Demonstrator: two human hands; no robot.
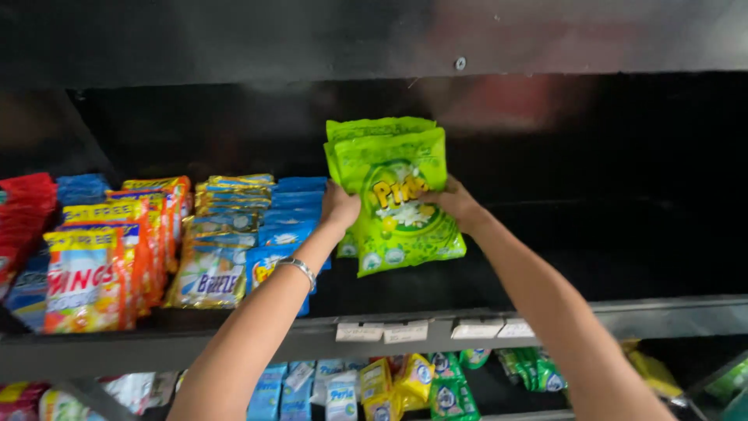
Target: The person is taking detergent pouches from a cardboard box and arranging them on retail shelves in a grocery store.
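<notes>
A small stack of bright green packets with a yellow logo stands upright on the dark shelf, right of the other goods. My left hand grips the stack's left edge; a silver bracelet circles that wrist. My right hand holds the stack's right edge. Both arms reach up and forward from below. The stack's bottom rests on or just above the shelf floor; I cannot tell which.
Left of the stack stand rows of blue packets, gold-and-blue packets, orange packets and red ones. White price tags line the shelf front. A lower shelf holds blue, yellow and green sachets.
</notes>
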